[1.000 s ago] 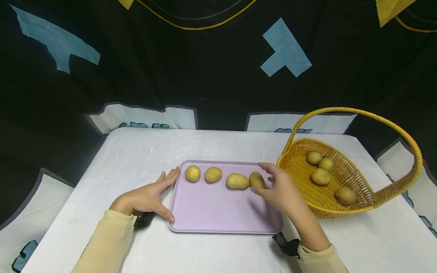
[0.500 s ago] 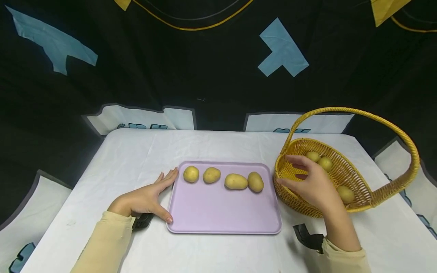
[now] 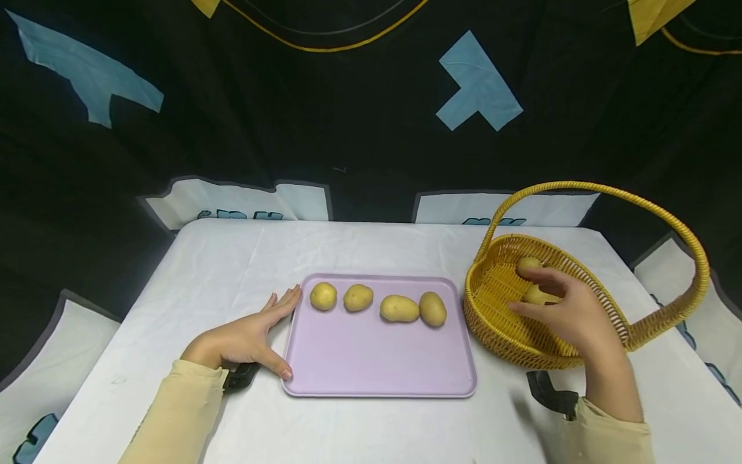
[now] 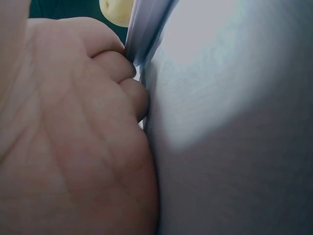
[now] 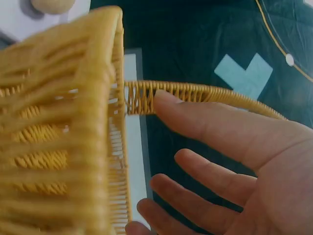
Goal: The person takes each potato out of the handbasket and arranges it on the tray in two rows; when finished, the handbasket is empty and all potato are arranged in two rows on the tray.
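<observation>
My left hand point(image 3: 246, 338) rests with spread fingers at the left edge of a lilac tray point(image 3: 377, 357); the left wrist view has its fingers right at the tray's side point(image 4: 151, 27). Several potatoes lie in a row along the tray's far half, the leftmost potato point(image 3: 323, 296) rounder, the rightmost potato point(image 3: 433, 309) standing close beside an oblong potato point(image 3: 399, 309). Over the yellow wicker basket point(image 3: 493, 332) is my right hand point(image 3: 570, 312), thumb and fingers apart around a potato point(image 3: 539, 296) in this view. In the right wrist view, nothing shows between its fingers.
Another potato point(image 3: 529, 263) lies deeper in the basket, and my right hand hides part of the inside. A tall handle point(image 3: 614, 193) arches over it. White cloth point(image 3: 371, 428) covers the table, with a black curtain point(image 3: 290, 116) behind.
My right hand has left the rightmost potato on the tray and moved right, over the basket. The left hand stays at the tray's edge.
</observation>
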`<state>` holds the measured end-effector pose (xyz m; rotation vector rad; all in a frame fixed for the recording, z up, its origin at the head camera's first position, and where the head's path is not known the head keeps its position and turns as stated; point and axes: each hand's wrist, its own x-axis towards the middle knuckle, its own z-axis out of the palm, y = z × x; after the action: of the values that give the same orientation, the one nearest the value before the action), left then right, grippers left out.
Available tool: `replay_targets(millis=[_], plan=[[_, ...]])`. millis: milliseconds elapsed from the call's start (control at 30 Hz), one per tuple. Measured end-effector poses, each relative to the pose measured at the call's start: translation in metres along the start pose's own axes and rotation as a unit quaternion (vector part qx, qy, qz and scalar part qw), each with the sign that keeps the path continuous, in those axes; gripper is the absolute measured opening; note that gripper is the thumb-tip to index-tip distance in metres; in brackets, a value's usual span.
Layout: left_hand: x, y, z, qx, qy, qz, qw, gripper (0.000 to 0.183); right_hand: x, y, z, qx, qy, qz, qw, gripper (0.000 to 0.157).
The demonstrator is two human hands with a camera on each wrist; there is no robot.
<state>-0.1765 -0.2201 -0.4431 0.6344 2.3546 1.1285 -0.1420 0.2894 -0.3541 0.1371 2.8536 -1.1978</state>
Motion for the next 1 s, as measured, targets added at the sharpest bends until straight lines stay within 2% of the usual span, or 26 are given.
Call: replay_targets(millis=[100,200,333,467,733,1000], plan=[[0.000,0.001,0.000,-0.001,0.001,0.001,1.0000,0.144,0.001,0.007,-0.005,-0.010,-0.003,0.013,1.000,0.087],[0.000,0.000,0.000,0.000,0.001,-0.001,1.0000,0.144,0.001,0.015,-0.012,-0.045,-0.005,0.032,0.998,0.090],[0.000,-0.001,0.000,0.003,0.003,-0.002,1.0000,0.145,-0.001,0.027,-0.024,-0.097,-0.011,0.066,0.993,0.090],[0.001,-0.001,0.000,0.005,0.004,0.000,1.0000,0.145,0.000,0.037,-0.030,-0.118,-0.033,0.094,0.988,0.091],[-0.002,0.001,0.000,0.000,0.006,0.005,1.0000,0.144,0.005,0.051,-0.028,-0.136,-0.064,0.108,0.983,0.089],[0.000,-0.001,0.000,0.008,0.004,0.005,0.9999,0.144,0.009,0.056,-0.022,-0.142,-0.042,0.136,0.980,0.093]])
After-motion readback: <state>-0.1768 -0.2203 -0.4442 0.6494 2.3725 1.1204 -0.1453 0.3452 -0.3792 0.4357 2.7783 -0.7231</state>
